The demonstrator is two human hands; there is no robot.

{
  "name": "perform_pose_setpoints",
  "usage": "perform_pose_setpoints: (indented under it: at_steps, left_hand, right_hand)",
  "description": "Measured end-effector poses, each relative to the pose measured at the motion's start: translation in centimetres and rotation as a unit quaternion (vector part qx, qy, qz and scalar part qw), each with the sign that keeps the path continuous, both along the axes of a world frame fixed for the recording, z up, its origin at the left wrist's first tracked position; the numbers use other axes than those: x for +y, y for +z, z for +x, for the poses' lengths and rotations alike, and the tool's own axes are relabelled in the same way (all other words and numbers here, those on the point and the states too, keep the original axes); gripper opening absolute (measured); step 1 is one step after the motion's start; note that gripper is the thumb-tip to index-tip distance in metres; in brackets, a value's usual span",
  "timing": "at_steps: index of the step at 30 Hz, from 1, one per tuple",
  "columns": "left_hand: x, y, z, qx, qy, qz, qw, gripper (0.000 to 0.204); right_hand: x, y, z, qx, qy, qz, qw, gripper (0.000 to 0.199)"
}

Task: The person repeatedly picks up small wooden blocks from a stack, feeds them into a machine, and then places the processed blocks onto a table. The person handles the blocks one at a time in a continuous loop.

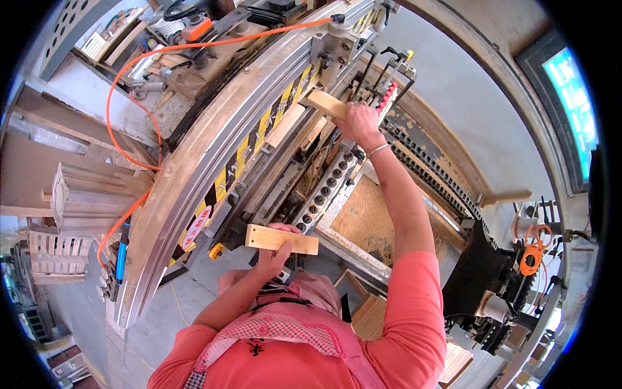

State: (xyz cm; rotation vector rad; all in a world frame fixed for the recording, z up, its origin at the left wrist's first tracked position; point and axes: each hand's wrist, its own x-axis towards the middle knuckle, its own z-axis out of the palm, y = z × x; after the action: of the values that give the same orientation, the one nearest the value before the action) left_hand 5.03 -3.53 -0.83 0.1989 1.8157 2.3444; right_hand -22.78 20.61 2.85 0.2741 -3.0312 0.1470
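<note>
My left hand (275, 258) is closed around a short, pale wooden block (282, 240), held low in front of my body. Two small dark holes show near the block's left end. Farther out, my right arm reaches across the machine, and my right hand (361, 123) grips the near end of a second wooden block (326, 103). That block's far end lies close to the metal clamp housing (334, 55) on the machine's rail. A third wooden piece (285, 126) sits along the yellow-and-black striped strip (249, 144), touched by neither hand.
A curved metal rail (170, 185) crosses at the left, with an orange air hose (109, 110) and a blue air gun (122, 253). A row of round dark fittings (327, 191) runs beneath my right arm. Sawdust covers a panel (363, 217). A lit screen (570, 107) stands right.
</note>
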Motion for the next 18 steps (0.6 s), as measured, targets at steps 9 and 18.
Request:
perform_pose_setpoints:
  at_steps: [9,18]
  left_hand:
    - [0.0,-0.2,0.1,-0.004,-0.001,0.023,1.0,0.026]
    - [-0.2,-0.2,-0.1,0.008,-0.004,0.006,1.0,0.028]
  right_hand:
    - [-1.9,0.3,-1.4,-0.027,0.008,0.016,0.999,0.048]
    - [-2.2,-0.6,-1.6,0.002,-0.002,0.016,1.0,0.039]
